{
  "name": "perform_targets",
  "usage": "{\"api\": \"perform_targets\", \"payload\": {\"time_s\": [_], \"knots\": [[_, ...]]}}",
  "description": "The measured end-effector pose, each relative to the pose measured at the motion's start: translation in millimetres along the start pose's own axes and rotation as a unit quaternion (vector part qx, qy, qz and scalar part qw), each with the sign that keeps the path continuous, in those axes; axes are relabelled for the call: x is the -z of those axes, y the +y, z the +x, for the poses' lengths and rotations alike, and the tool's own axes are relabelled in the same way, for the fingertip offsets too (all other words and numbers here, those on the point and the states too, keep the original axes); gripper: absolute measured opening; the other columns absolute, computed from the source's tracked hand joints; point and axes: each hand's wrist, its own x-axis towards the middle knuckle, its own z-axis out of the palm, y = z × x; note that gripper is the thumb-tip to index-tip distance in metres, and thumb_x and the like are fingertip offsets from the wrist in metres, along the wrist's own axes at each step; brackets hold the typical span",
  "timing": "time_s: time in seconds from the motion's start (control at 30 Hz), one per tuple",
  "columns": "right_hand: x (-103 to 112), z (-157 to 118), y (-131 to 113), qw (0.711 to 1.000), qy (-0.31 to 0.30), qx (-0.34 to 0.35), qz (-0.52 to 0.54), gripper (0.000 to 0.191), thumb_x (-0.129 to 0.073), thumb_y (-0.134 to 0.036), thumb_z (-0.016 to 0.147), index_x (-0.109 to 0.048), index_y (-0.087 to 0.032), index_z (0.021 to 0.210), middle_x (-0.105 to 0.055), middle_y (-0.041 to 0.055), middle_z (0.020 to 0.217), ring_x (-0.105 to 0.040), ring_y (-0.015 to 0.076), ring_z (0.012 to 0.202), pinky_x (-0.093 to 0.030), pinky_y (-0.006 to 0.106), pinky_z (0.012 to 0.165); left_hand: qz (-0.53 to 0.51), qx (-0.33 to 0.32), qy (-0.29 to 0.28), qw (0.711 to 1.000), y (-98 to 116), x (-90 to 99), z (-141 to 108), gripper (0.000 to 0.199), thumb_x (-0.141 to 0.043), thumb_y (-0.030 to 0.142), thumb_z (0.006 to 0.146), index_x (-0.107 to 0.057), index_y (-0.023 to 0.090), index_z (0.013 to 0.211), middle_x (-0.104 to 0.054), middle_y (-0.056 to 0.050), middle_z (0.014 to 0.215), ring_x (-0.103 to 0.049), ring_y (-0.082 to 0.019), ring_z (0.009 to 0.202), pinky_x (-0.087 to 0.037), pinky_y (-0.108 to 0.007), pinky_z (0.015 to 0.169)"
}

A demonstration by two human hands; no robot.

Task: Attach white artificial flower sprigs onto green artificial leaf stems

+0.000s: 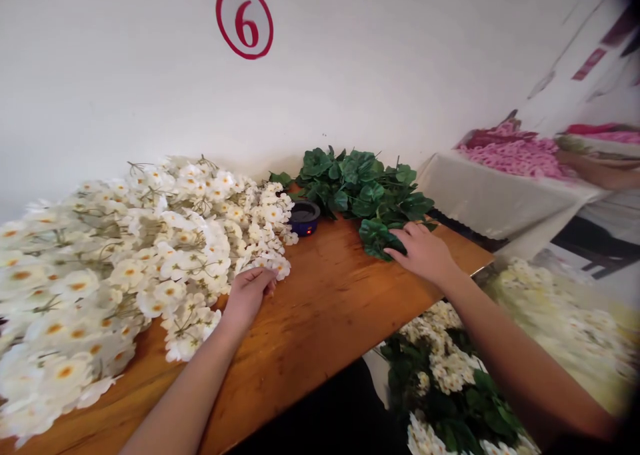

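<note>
My left hand [251, 296] is closed in a pinch at the near right edge of a heap of white artificial flowers [175, 255] with orange centres. Its fingertips touch or lie right beside a small white blossom [280, 266]; what is between them is hidden. My right hand [424, 248] reaches to the front of a pile of green artificial leaves [363, 182]. The thumb and fingers close on a leafy sprig [376, 237] at the pile's near edge. Between the two heaps sits a round dark blue pot-like device [304, 217] with a red light.
The wooden table [310, 315] meets a white wall [350, 62] marked with a red circled 6. Below its right edge are bunches of white flowers with leaves [445, 368]. Pink pieces [515, 150] cover another table at right, by a person's arm [600, 170].
</note>
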Motion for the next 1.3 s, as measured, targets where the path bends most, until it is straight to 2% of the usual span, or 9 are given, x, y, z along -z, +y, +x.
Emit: {"api": "perform_targets", "payload": {"time_s": [0.23, 0.4, 0.57, 0.8, 0.9, 1.0, 1.07, 1.2, 1.3], "knots": [[-13, 16, -1, 0.997, 0.018, 0.066, -0.027, 0.021, -0.057, -0.032, 0.09, -0.069, -0.015, 0.096, -0.057, 0.0202, 0.122, -0.045, 0.0376, 0.113, -0.038, 0.049, 0.092, -0.002, 0.022, 0.008, 1.0, -5, -2.8, -1, 0.036, -0.065, 0.04, 0.078, -0.056, 0.018, 0.051, -0.053, 0.001, 0.051, -0.046, -0.011, 0.05, -0.036, -0.023, 0.05], [-13, 16, 5, 0.986, -0.085, 0.111, 0.086, 0.018, -0.057, -0.024, 0.087, -0.063, -0.014, 0.101, -0.063, 0.0163, 0.104, -0.055, 0.0301, 0.101, -0.043, 0.042, 0.09, 0.023, -0.001, 0.017, 1.0, -5, -1.1, 0, 0.034, -0.063, 0.037, 0.078, -0.056, 0.018, 0.051, -0.054, 0.001, 0.052, -0.047, -0.011, 0.049, -0.033, -0.023, 0.048], [-5, -4, 0, 0.961, -0.103, 0.139, 0.214, 0.038, -0.059, -0.017, 0.081, -0.057, -0.015, 0.119, -0.062, 0.0154, 0.117, -0.056, 0.0294, 0.113, -0.045, 0.039, 0.095, 0.026, 0.008, 0.02, 0.999, -8, -0.6, 1, 0.034, -0.062, 0.033, 0.077, -0.053, 0.018, 0.048, -0.054, 0.0, 0.051, -0.046, -0.011, 0.049, -0.031, -0.024, 0.048], [5, -10, -24, 0.928, -0.082, 0.1, 0.35, 0.022, -0.053, -0.01, 0.075, -0.064, -0.017, 0.094, -0.068, 0.0125, 0.104, -0.062, 0.0286, 0.107, -0.046, 0.04, 0.096, 0.09, -0.006, 0.009, 0.996, -2, -5.6, -2, 0.035, -0.059, 0.035, 0.078, -0.053, 0.019, 0.047, -0.052, 0.001, 0.049, -0.047, -0.013, 0.053, -0.034, -0.025, 0.054], [20, -13, -54, 0.848, 0.002, -0.025, 0.529, 0.017, -0.064, -0.028, 0.078, -0.063, -0.021, 0.094, -0.069, 0.0077, 0.1, -0.064, 0.0278, 0.099, -0.049, 0.041, 0.091, 0.139, -0.034, -0.018, 0.99, 0, -7.3, -6, 0.041, -0.061, 0.042, 0.082, -0.052, 0.018, 0.05, -0.048, 0.002, 0.049, -0.043, -0.012, 0.052, -0.03, -0.025, 0.053], [36, -15, -94, 0.657, 0.078, -0.166, 0.731, 0.032, -0.064, -0.05, 0.079, -0.06, -0.027, 0.1, -0.07, 0.0056, 0.099, -0.066, 0.0286, 0.093, -0.052, 0.043, 0.08, 0.131, -0.074, -0.085, 0.985, 0, -10.1, -14, 0.029, -0.061, 0.045, 0.086, -0.064, 0.019, 0.073, -0.055, 0.002, 0.062, -0.046, -0.013, 0.058, -0.033, -0.025, 0.056], [45, -13, -124, 0.565, 0.065, -0.201, 0.797, 0.032, -0.057, -0.056, 0.081, -0.059, -0.03, 0.1, -0.07, 0.0054, 0.102, -0.066, 0.0286, 0.093, -0.053, 0.044, 0.077, 0.097, -0.108, -0.137, 0.98, 0, -12.7, -20, 0.027, -0.061, 0.044, 0.087, -0.065, 0.023, 0.104, -0.062, 0.0, 0.079, -0.052, -0.015, 0.069, -0.038, -0.025, 0.063], [48, -11, -180, 0.491, 0.016, -0.217, 0.843, 0.028, -0.064, -0.045, 0.077, -0.059, -0.033, 0.101, -0.068, 0.003, 0.109, -0.065, 0.0272, 0.098, -0.054, 0.042, 0.077, 0.05, -0.19, -0.206, 0.959, 0, -16.7, -29, 0.045, -0.053, 0.046, 0.092, -0.052, 0.024, 0.132, -0.065, -0.007, 0.107, -0.057, -0.021, 0.094, -0.044, -0.031, 0.082], [37, -19, -210, 0.458, -0.05, -0.24, 0.855, 0.034, -0.069, -0.04, 0.074, -0.059, -0.029, 0.105, -0.069, 0.0054, 0.108, -0.066, 0.0259, 0.094, -0.055, 0.04, 0.073, 0.113, -0.191, -0.182, 0.958, 1, -16.9, -30, 0.04, -0.057, 0.046, 0.09, -0.059, 0.022, 0.122, -0.066, -0.005, 0.093, -0.058, -0.02, 0.082, -0.044, -0.03, 0.075]]}}
